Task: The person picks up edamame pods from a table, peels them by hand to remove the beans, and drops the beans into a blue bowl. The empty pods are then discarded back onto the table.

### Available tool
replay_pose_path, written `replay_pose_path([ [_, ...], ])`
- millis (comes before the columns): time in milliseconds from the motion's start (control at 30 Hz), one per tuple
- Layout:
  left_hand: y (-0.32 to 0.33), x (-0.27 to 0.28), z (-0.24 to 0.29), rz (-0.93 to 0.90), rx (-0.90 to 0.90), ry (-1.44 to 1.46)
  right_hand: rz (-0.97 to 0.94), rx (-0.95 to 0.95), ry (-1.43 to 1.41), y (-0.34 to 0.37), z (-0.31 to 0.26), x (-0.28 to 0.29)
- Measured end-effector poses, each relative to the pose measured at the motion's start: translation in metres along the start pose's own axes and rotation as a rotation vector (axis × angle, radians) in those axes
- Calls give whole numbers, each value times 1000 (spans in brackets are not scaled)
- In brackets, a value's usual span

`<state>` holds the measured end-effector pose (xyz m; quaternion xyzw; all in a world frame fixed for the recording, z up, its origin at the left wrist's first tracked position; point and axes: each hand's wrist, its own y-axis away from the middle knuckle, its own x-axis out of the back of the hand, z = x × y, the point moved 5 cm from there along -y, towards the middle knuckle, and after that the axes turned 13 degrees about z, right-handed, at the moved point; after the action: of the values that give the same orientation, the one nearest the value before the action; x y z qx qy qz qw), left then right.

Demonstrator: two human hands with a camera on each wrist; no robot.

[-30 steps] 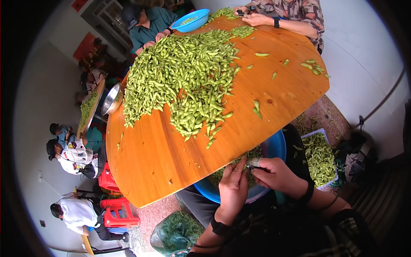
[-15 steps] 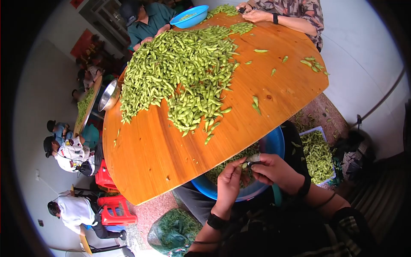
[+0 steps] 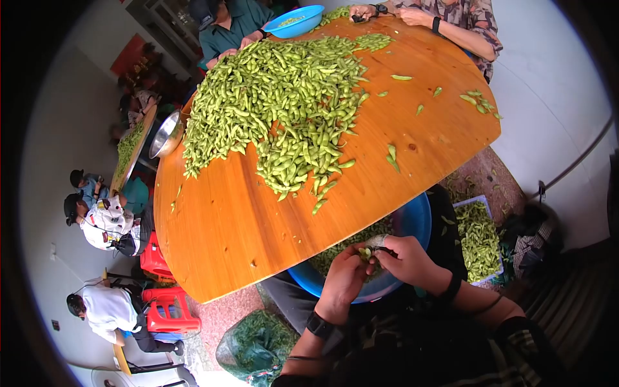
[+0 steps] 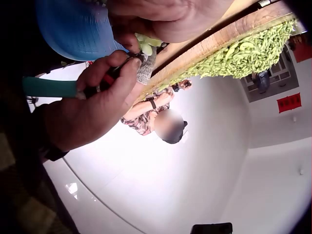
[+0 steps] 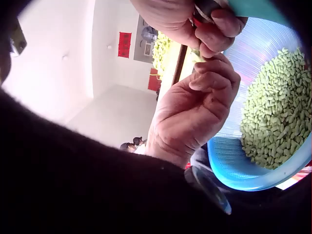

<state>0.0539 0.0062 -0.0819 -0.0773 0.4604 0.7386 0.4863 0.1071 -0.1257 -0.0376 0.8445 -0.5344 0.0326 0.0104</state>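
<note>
Over the blue basin [image 3: 420, 222], my two hands meet close together. My left hand [image 3: 342, 278] pinches a green soybean pod [image 4: 146, 46] between thumb and fingers, and pale green shows at its end. My right hand [image 3: 416, 263] grips a small tool with a teal handle [image 4: 51, 87] and a black and red part; its tip is hidden at the pod. Grey knitted wrap [image 4: 146, 70] covers one right fingertip, right at the pod. In the right wrist view, many shelled green beans [image 5: 278, 114] lie in the basin.
The wooden table [image 3: 219, 238] overhangs part of the basin and bears a large heap of pods [image 3: 277, 109]. A crate [image 3: 474, 199] of pods stands on the floor at right, a green net bag [image 3: 258, 348] at lower left. Two people sit across the table.
The pod between my hands now shows more of its pale green. My left fingers have curled in closer to the right hand. The head view has shifted slightly.
</note>
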Motion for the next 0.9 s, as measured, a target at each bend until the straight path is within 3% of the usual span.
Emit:
replay_pose_path([
  [167,19,-11,6,27,-176,-55,2,144,147,-2,-11,-2],
  [267,14,-8,7,-24,-455,-438,-16,116,144,-2,-8,-4],
  [433,6,2,6,95,-467,-514,17,-6,70,-2,-4,-3],
  [500,0,5,7,56,-426,-674,118,-128,34,-2,0,6],
  [533,-3,8,13,138,-458,-745,184,-121,-24,-3,0,14],
  [567,-22,32,13,172,-613,-880,232,-85,17,-4,-5,27],
  [633,-34,51,27,180,-1232,-1344,357,-76,146,-3,-4,61],
  [667,-37,57,27,179,-1227,-1347,431,-23,181,0,1,84],
  [700,-42,62,26,265,-1174,-1542,504,31,217,6,10,109],
  [733,-48,69,23,352,-1110,-1734,545,90,400,13,22,137],
  [767,-57,70,22,352,-1108,-1736,583,153,583,20,31,163],
  [833,-95,83,-1,267,-482,-1659,646,187,689,39,40,196],
  [867,-104,77,-10,266,-481,-1661,647,186,689,49,46,209],
  [900,-113,68,-20,279,-527,-1726,652,61,675,60,58,221],
])
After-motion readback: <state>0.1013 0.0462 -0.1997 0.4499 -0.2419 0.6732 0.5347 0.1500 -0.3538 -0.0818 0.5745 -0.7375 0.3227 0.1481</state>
